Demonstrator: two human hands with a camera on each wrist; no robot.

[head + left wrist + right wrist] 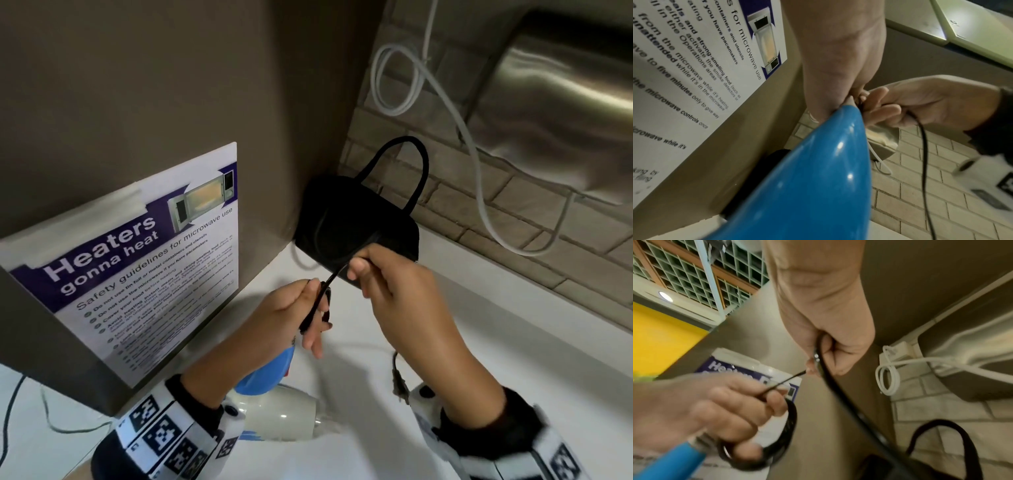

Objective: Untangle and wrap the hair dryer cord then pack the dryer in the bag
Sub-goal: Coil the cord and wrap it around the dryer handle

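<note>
The white hair dryer (284,414) with a blue handle (818,178) lies on the white counter (496,342) under my left forearm. Its black cord (330,275) runs taut between my hands. My left hand (317,308) grips a coiled loop of the cord (787,426) just above the handle. My right hand (359,270) pinches the cord (823,363) a little further right and higher. The plug (397,375) dangles below my right wrist. The black bag (349,219) with its loop handle stands in the corner right behind my hands.
A grey cabinet with a microwave safety poster (137,267) stands close on the left. Looped on the brick wall hangs a white cable (476,164), leading to a steel appliance (565,102) at the upper right. A thin dark wire (13,411) lies at the left edge.
</note>
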